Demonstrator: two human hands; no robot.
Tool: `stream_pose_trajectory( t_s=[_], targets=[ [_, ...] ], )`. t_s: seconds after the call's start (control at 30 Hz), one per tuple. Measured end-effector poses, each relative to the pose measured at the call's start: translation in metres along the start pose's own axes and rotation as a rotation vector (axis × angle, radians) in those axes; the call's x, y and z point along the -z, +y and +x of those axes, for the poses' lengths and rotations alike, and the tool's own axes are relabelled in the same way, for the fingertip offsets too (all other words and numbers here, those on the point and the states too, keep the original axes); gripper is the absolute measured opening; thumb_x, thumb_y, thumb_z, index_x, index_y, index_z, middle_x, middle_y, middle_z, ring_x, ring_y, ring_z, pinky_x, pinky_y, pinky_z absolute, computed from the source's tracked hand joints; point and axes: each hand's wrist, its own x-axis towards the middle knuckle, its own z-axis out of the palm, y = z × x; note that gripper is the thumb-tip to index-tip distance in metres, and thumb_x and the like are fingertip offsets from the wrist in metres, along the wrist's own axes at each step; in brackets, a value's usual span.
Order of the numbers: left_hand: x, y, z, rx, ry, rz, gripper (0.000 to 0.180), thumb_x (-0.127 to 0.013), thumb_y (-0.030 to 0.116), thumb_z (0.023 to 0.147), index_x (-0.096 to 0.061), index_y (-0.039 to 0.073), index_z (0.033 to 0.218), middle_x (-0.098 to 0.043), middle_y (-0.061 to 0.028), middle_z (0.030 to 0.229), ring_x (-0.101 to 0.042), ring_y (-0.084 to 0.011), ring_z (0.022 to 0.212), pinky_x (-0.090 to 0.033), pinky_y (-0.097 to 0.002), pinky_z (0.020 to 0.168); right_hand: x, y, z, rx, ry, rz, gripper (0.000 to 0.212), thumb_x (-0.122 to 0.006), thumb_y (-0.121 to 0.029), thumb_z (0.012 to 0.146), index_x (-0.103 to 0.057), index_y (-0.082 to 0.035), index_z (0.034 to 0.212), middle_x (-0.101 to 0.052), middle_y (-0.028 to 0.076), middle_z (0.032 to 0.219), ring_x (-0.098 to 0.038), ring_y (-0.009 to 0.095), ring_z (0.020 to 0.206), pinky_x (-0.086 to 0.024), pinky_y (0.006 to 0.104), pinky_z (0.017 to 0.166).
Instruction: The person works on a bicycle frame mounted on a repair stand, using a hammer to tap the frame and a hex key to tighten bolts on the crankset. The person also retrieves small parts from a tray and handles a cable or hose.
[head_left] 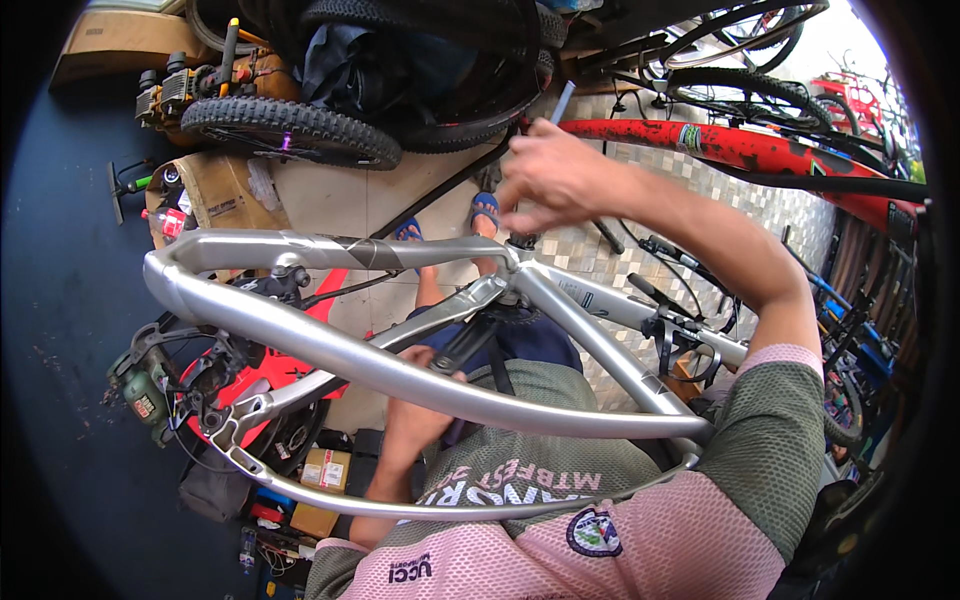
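A bare silver bicycle frame (330, 345) stretches across the view in front of my torso. My left hand (415, 405) is behind its long lower tube, partly hidden, with fingers and thumb closed around the end of a black crank arm (468, 343). Above the frame joint, my right hand (555, 175) is closed, fingers curled. A thin blue-grey tool (565, 100) sticks up out of it; its other end is hidden. Just below that hand, a short dark part (520, 241) sits at the top of the joint.
A red bicycle frame (740, 150) extends at upper right. Knobby wheels (290, 135) and black bags crowd the top. Cardboard boxes (230, 190), a green canister (145, 392) and other bike parts lie at left. More bicycles (845, 400) stand along the right.
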Motion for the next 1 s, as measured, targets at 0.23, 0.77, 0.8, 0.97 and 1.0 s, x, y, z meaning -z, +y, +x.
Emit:
stream_pose_trajectory(
  t_s=[0.23,0.77,0.8,0.97,1.0],
  targets=[
    [0.012,-0.071,0.045,-0.211,0.21,0.17,0.034,-0.078,0.015,0.081,-0.065,-0.005,0.105,-0.062,-0.0217,0.104,-0.063,-0.0412,0.095,-0.051,-0.0487,0.085,-0.022,-0.023,-0.073,0.077,-0.065,-0.146,0.027,-0.078,-0.044,0.086,-0.071,-0.021,0.073,-0.057,-0.003,0.075,-0.055,0.02,0.089,-0.04,0.0407,0.088],
    [0.009,-0.074,0.05,-0.273,0.258,0.189,0.03,-0.073,0.011,0.076,-0.066,-0.003,0.101,-0.064,-0.0205,0.105,-0.062,-0.0392,0.095,-0.049,-0.0477,0.087,-0.04,-0.019,-0.068,-0.027,-0.042,-0.016,0.023,-0.073,-0.04,0.09,-0.073,-0.02,0.08,-0.059,0.0,0.077,-0.058,0.022,0.093,-0.04,0.0426,0.085],
    [0.009,-0.071,0.05,-0.265,0.259,0.174,0.029,-0.073,0.01,0.076,-0.066,-0.003,0.1,-0.064,-0.0207,0.106,-0.062,-0.0392,0.096,-0.049,-0.0477,0.087,-0.042,-0.018,-0.072,-0.057,-0.059,0.002,0.022,-0.072,-0.04,0.092,-0.073,-0.02,0.083,-0.06,0.0,0.078,-0.058,0.022,0.093,-0.04,0.043,0.085],
    [0.011,-0.054,0.045,-0.25,0.268,0.091,0.028,-0.074,0.012,0.078,-0.065,-0.004,0.099,-0.064,-0.0196,0.105,-0.061,-0.0376,0.096,-0.049,-0.0474,0.087,-0.044,-0.022,-0.08,-0.103,-0.092,0.028,0.024,-0.07,-0.044,0.095,-0.075,-0.02,0.092,-0.063,0.002,0.086,-0.059,0.023,0.096,-0.041,0.0427,0.087],
    [0.011,-0.052,0.045,-0.247,0.269,0.073,0.028,-0.075,0.013,0.079,-0.065,-0.004,0.099,-0.064,-0.0191,0.105,-0.061,-0.0369,0.097,-0.049,-0.0471,0.088,-0.042,-0.023,-0.078,-0.095,-0.104,0.009,0.025,-0.07,-0.044,0.096,-0.075,-0.02,0.092,-0.063,0.002,0.086,-0.059,0.023,0.096,-0.041,0.0424,0.087]
  ],
)
